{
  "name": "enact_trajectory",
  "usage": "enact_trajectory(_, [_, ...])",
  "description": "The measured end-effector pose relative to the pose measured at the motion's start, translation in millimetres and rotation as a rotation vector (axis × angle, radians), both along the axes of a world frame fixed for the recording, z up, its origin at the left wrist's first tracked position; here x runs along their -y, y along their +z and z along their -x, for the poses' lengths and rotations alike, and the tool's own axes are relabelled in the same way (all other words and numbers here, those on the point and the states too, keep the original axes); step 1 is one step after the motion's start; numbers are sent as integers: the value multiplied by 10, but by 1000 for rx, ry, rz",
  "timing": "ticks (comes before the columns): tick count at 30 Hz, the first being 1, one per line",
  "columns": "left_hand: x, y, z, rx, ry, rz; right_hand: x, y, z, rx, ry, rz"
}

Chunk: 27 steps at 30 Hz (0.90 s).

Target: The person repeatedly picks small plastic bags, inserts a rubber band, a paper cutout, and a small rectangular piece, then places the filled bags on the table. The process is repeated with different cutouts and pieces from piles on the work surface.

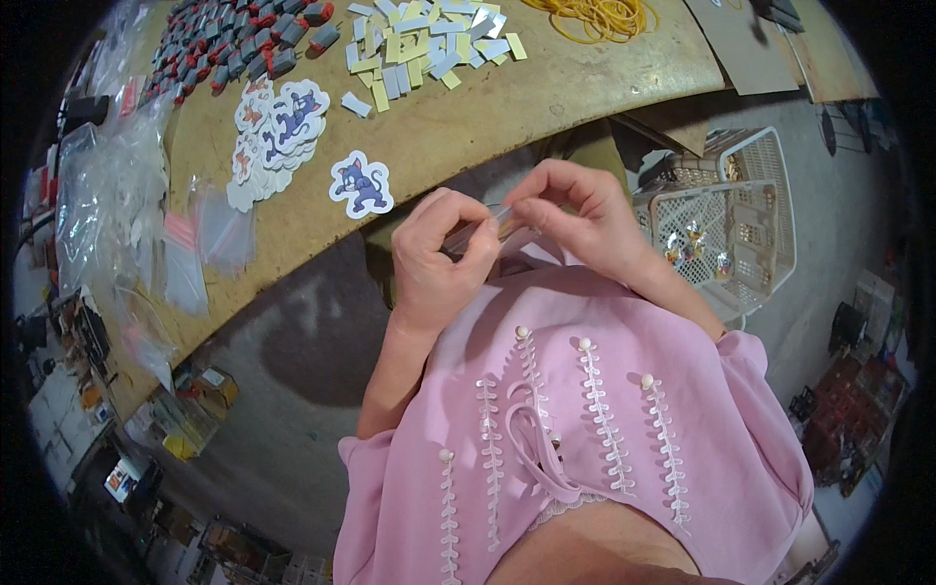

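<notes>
My left hand (441, 244) and my right hand (582, 216) are close together in front of my chest, just off the table's front edge. Between them is a small clear plastic bag (500, 216), its edges pinched by the fingers and thumbs of both hands. Fingers partly cover the bag, and I cannot make out what it contains. Nearest to my left hand, a single cat-shaped sticker (362, 185) lies on the table. Beyond it is a pile of similar cut-out stickers (283, 136).
The worn table (292, 229) bears grey-and-red small parts (239, 49), yellow and white slips (419, 44) and yellow rubber bands (595, 15). Clear bags (224, 229) lie at the left. White plastic baskets (770, 214) stand at the right, with small wrapped items (697, 242) inside.
</notes>
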<state>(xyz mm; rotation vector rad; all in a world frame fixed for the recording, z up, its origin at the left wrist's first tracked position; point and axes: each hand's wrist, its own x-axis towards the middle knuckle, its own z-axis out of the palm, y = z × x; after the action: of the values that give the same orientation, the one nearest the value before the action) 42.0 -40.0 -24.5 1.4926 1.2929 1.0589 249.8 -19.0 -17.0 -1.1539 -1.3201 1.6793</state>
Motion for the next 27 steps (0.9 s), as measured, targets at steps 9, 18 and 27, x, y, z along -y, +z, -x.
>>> enact_trajectory(9, [79,-36,13,257,-47,206,-134,-185,-318,-142,-116,28])
enact_trajectory(18, [115,274,622,-199,240,-304,-74,-661,-2374,704,-153,23])
enact_trajectory(27, [-93,342,2050,-1054,533,-453,844,-1932,-4056,1696,368,34])
